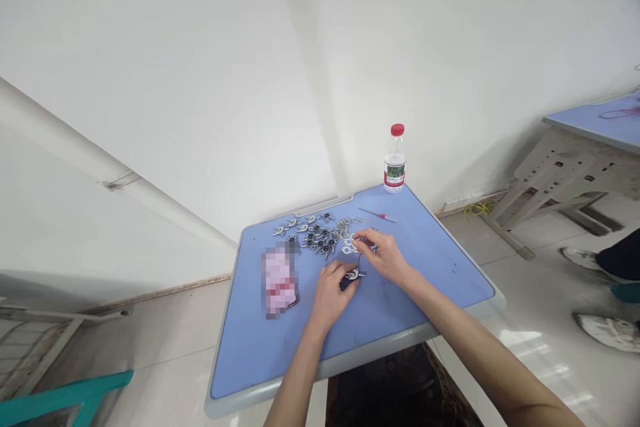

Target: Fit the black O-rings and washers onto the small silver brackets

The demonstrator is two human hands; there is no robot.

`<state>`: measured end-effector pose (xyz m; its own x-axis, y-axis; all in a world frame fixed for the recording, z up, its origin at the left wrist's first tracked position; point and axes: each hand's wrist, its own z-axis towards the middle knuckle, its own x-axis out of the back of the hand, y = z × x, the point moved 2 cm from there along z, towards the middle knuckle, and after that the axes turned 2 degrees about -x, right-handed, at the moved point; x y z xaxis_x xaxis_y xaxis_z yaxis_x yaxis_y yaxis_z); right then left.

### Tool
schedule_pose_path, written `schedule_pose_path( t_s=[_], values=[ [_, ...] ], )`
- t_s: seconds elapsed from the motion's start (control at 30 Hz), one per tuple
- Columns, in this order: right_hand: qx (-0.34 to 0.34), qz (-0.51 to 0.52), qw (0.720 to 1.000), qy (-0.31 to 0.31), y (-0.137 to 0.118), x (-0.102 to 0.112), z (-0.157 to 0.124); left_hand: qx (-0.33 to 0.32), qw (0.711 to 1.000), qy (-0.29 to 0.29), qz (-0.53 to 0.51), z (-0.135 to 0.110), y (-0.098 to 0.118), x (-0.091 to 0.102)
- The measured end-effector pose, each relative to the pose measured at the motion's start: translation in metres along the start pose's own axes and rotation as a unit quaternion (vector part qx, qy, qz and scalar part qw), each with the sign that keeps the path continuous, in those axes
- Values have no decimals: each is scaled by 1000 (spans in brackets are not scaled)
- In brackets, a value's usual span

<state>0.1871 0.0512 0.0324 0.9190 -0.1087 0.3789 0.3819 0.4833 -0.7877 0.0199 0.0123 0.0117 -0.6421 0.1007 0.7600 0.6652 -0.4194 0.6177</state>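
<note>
Head view — the left hand (331, 295) clamps a metal wing nut (354, 273) over the blue desk (250, 347); the right hand (381, 257) pinches just above it — on something too thin to make out.

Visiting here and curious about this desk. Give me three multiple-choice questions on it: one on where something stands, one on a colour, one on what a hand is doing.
1. Where does the plastic bottle stand?
A) On the floor by the near edge
B) At the far corner of the blue table
C) Against the person's right hand

2. What colour is the bottle's cap?
A) Red
B) Green
C) White

3. What is the left hand doing?
A) Lifting the bottle
B) Lying flat and open
C) Closed around a dark object

Answers:
1: B, it stands beyond the scattered metal parts.
2: A, the cap shows plainly red.
3: C, the fingers curl around the dark object, with a metal piece showing on it.
</note>
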Motion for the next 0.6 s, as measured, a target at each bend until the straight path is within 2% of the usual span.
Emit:
schedule_pose_path(
  t_s=[0.6],
  values=[
    [7, -18, 1000, -17, -5, 4, 2, -4, 999, -5, -37, 0, 1, 5]
  ],
)
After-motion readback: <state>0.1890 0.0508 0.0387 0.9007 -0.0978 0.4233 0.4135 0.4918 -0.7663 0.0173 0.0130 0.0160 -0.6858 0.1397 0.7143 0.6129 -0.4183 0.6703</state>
